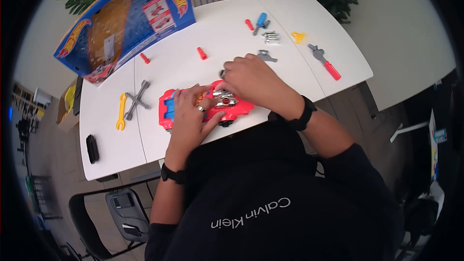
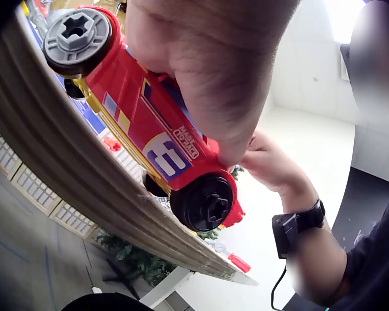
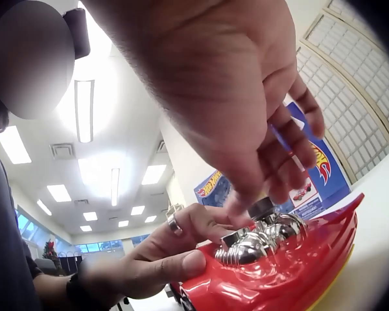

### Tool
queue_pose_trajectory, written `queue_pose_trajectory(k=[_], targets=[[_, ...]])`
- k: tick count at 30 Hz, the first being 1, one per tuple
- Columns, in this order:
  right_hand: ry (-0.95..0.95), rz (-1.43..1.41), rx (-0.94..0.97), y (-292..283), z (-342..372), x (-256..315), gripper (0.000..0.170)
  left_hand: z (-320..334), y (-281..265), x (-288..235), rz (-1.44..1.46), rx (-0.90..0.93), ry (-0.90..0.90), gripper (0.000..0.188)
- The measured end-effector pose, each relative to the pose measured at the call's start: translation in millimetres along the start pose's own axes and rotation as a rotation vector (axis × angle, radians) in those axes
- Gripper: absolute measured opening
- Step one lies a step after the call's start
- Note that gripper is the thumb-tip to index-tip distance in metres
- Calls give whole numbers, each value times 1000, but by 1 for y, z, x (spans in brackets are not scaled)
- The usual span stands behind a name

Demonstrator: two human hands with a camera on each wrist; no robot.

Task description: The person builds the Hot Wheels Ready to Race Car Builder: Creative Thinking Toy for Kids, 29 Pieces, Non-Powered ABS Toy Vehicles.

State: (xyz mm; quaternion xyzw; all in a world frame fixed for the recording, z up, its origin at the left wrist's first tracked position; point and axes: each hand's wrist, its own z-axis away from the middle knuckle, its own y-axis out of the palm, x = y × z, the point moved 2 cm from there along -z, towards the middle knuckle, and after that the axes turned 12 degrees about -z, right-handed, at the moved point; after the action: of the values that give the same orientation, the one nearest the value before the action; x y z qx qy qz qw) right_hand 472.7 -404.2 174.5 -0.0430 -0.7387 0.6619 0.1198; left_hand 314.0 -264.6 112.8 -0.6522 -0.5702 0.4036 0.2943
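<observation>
A red toy car with blue and yellow parts sits near the table's front edge, its number decal and wheels showing in the left wrist view. My left hand grips the body from above, fingers across the top and thumb on the near side. A chrome toy engine is set in the car's top. My right hand reaches over it with curled fingers, thumb and fingertips around the dark top piece of the engine. In the head view, a small dark-grey piece shows beside the right fingers.
Left of the car lie a yellow wrench, a grey cross wrench and a black case. Red bolts, a blue-handled screwdriver, chrome parts and a red-handled tool lie beyond. A blue box stands behind.
</observation>
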Motion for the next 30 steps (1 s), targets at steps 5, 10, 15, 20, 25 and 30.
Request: queue_pose_trajectory(k=[5,10,15,20,25,30], targets=[[-314,-185,-212,18,5,-9,11,-1,1,-1,-25,-16,48,38],[-94,-152,-249,19,8,5,18,-3,4,-4,-33,4,38,38],[-53,-176,-331,17,18,-7,12,-6,4,-6,-48,6,65,38],[-214,-55,-228,18,18,-10,9,-9,13,-7,-35,25,24,36],[-137,186,-205,28,13,-5,7,-14,11,-12,-28,41,49,36],[2,236,191,10,2,8,12,-17,13,-12,-36,16,70,37]])
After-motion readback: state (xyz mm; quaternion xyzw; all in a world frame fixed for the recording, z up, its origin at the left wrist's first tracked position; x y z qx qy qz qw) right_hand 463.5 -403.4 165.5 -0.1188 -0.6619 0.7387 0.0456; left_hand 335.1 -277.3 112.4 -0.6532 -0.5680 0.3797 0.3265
